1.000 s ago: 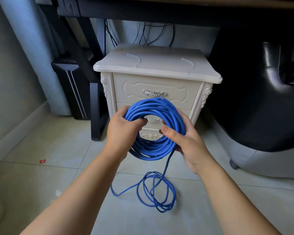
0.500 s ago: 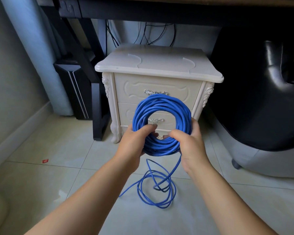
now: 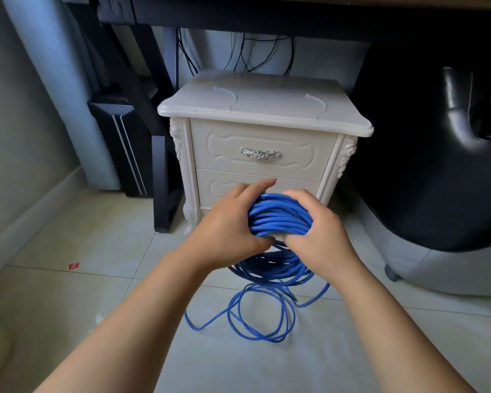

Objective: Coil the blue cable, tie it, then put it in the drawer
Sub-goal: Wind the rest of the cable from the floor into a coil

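Note:
The blue cable [image 3: 279,218] is a thick coil tipped nearly flat, held low in front of the white nightstand [image 3: 264,109]. My left hand [image 3: 233,225] grips the coil's left side, and its index finger points toward the lower drawer [image 3: 224,184]. My right hand [image 3: 321,231] curls over the right side. Below the hands, more turns sag, and a loose length of cable [image 3: 261,316] lies in loops on the floor tiles. The upper drawer [image 3: 219,148] with its silver handle [image 3: 260,154] is closed. My hands hide most of the lower drawer.
A black desk leg [image 3: 160,180] and a dark computer case [image 3: 119,148] stand left of the nightstand. A black chair [image 3: 425,154] with a grey base fills the right. Dark wires hang behind the nightstand. A small red scrap [image 3: 73,265] lies on the tiles at left.
The coil has tipped from upright and facing me to nearly flat and dropped lower. Both hands shifted onto its top sides. The camera moved closer, and more turns sag toward the floor.

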`<action>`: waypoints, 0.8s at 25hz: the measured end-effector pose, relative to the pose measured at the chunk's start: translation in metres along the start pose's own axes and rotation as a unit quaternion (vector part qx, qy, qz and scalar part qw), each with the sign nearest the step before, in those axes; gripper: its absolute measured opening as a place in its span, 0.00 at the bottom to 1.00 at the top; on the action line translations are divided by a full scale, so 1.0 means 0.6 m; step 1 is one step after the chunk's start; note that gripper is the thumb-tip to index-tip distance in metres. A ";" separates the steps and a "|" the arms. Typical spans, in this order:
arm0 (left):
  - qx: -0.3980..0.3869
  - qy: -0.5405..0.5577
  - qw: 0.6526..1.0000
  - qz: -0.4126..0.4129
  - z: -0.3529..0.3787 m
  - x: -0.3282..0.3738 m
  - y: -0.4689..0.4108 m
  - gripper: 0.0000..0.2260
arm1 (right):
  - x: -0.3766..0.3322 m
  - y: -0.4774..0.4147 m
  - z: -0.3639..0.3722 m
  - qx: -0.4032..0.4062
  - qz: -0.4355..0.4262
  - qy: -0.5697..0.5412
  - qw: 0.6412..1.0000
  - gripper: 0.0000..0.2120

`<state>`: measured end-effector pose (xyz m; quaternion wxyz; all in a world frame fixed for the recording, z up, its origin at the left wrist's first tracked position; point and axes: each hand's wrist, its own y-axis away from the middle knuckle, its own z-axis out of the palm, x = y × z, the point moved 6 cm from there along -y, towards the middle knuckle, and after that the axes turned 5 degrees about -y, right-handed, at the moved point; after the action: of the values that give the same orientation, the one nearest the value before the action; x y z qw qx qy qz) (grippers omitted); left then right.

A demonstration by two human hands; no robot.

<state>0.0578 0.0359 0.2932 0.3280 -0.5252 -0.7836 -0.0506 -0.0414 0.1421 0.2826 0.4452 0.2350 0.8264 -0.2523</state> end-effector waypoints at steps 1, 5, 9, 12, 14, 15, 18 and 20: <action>0.014 -0.002 1.000 -0.011 -0.002 0.000 -0.001 0.28 | -0.003 0.000 -0.001 0.001 -0.007 0.000 1.000 0.27; 0.067 0.052 0.994 -0.075 -0.018 -0.008 -0.001 0.12 | -0.013 0.004 -0.001 0.007 -0.006 -0.055 0.998 0.26; 0.102 0.154 0.971 -0.150 -0.021 -0.026 0.003 0.12 | 0.006 -0.005 -0.012 -0.020 0.061 -0.136 0.989 0.22; 0.144 0.270 0.927 -0.219 -0.025 -0.046 0.005 0.12 | 0.023 -0.001 -0.003 -0.045 0.115 -0.233 0.965 0.23; 0.177 0.354 0.882 -0.255 -0.025 -0.054 0.008 0.12 | 0.027 0.003 0.010 -0.053 0.142 -0.298 0.943 0.29; 0.190 0.385 0.863 -0.268 -0.024 -0.056 0.011 0.12 | 0.028 0.005 0.016 -0.049 0.149 -0.327 0.932 0.30; 0.217 0.441 0.820 -0.293 -0.013 -0.052 0.024 0.10 | 0.036 0.010 0.043 -0.015 0.162 -0.398 0.903 0.31; 0.224 0.477 0.791 -0.310 -0.001 -0.053 0.032 0.09 | 0.042 0.015 0.059 0.000 0.167 -0.424 0.890 0.29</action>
<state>0.0817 0.0189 0.2704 0.7352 -0.0748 -0.6379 -0.2169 -0.0265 0.1311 0.2425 0.7887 0.2406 0.5075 -0.2499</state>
